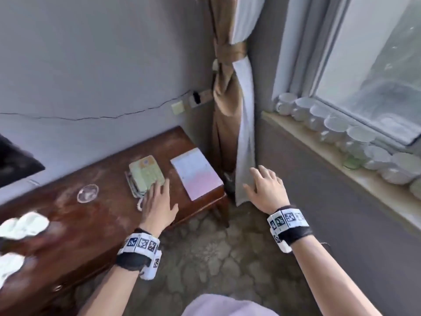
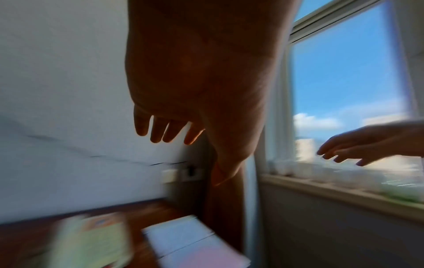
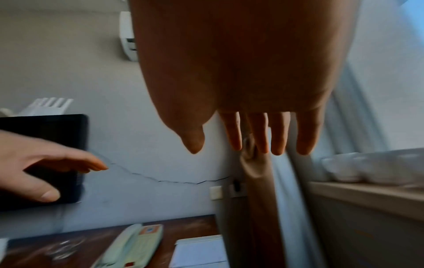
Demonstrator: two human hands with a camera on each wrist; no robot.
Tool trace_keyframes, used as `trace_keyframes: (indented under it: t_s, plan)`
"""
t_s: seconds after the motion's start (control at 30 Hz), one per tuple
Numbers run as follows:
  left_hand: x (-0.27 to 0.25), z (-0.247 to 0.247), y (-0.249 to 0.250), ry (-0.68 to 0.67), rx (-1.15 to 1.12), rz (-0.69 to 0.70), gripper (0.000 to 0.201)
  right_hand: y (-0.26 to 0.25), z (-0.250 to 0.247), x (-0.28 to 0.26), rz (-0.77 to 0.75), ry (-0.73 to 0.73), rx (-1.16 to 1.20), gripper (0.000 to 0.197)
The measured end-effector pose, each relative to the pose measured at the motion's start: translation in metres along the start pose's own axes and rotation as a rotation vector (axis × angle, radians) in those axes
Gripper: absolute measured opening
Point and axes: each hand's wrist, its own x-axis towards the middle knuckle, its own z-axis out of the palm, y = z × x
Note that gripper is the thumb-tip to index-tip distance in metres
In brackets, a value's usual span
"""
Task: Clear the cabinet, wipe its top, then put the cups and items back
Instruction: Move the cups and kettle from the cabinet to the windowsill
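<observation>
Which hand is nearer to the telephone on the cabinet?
Left. The left hand hovers open at the telephone's near edge, fingertips over its corner. The right hand is off the cabinet, open, by the curtain.

wooden cabinet (image 1: 109, 224): telephone (image 1: 145, 173), notepad (image 1: 197, 173), glass dish (image 1: 87, 193); windowsill (image 1: 319, 160): cups (image 1: 337, 127).

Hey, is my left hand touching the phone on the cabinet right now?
Cannot tell. In the head view the left hand overlaps the near edge of the phone, with no visible gap; the left wrist view is blurred.
</observation>
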Motion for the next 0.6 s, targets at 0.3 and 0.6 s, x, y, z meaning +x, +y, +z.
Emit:
trace_keyframes:
  t_s: [0.3, 0.6]
  plan:
    - [-0.105, 0.038, -0.234, -0.119, 0.011, -0.606, 0.089, -0.199, 0.12, 0.07, -0.327, -0.252, -0.031, 0.056]
    - [-0.151, 0.057, -0.321, -0.152, -0.053, -0.969, 0.088, -0.36, 0.212, 0.105, -0.583, -0.464, 0.071, 0.054]
